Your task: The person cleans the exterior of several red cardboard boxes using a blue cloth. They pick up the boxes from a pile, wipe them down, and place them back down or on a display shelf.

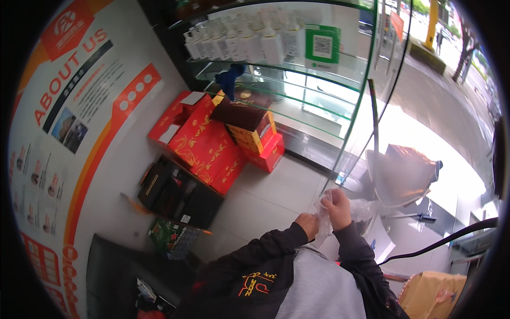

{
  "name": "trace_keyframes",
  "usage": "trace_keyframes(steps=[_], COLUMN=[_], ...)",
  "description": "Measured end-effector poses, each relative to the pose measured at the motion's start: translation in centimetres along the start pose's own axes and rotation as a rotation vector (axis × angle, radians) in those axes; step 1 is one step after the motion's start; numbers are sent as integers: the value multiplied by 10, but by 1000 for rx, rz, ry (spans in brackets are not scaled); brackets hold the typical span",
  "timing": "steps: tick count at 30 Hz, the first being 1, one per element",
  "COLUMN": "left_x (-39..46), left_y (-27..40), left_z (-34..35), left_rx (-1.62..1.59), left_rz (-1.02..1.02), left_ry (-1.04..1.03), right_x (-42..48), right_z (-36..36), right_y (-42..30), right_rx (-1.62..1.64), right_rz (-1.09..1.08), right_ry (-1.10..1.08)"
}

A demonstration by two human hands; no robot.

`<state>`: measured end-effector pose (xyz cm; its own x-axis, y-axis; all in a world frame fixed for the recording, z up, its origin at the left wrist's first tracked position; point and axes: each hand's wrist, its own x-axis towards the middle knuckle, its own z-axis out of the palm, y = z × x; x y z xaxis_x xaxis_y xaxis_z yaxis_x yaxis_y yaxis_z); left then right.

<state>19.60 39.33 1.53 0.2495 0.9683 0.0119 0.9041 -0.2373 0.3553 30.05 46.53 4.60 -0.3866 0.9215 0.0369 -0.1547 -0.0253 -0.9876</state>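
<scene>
Both hands are close together at the lower middle, in front of my chest. My left hand (pixel 308 225) is closed on one part of a crumpled clear plastic wrap (pixel 323 223). My right hand (pixel 338 208), a little higher and to the right, pinches the same wrap near its top. More translucent plastic (pixel 364 210) reaches to the right from behind my right hand. Past it stands a large translucent plastic bag (pixel 398 179) with a brownish thing inside. A white box (pixel 378 239) lies just right of my right forearm. What the wrap may contain cannot be told.
Red cartons (pixel 207 147), a dark brown box (pixel 241 109) and a black box (pixel 179 191) are stacked along the wall. White pump bottles (pixel 239 42) line a glass shelf (pixel 291 69). A glass pane edge (pixel 358 103) rises ahead; a black cable (pixel 438 241) curves at right.
</scene>
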Motion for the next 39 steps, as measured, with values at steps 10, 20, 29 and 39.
trace_keyframes(steps=[10,20,29,39], left_x=[3,-20,-58,-139], left_y=[-5,-19,-90,-285], left_z=[-5,-35,-101,-160], left_rx=[6,84,-4,-1586], left_rz=[175,105,-152,80], left_ry=[286,459,305,278], right_x=[22,33,63,144], right_z=[-8,9,94,242], right_y=[0,-38,-3,35], right_rx=[361,-374,-703,-814], right_rz=[377,138,48,70], right_ry=[-239,-917,-1160,-1077])
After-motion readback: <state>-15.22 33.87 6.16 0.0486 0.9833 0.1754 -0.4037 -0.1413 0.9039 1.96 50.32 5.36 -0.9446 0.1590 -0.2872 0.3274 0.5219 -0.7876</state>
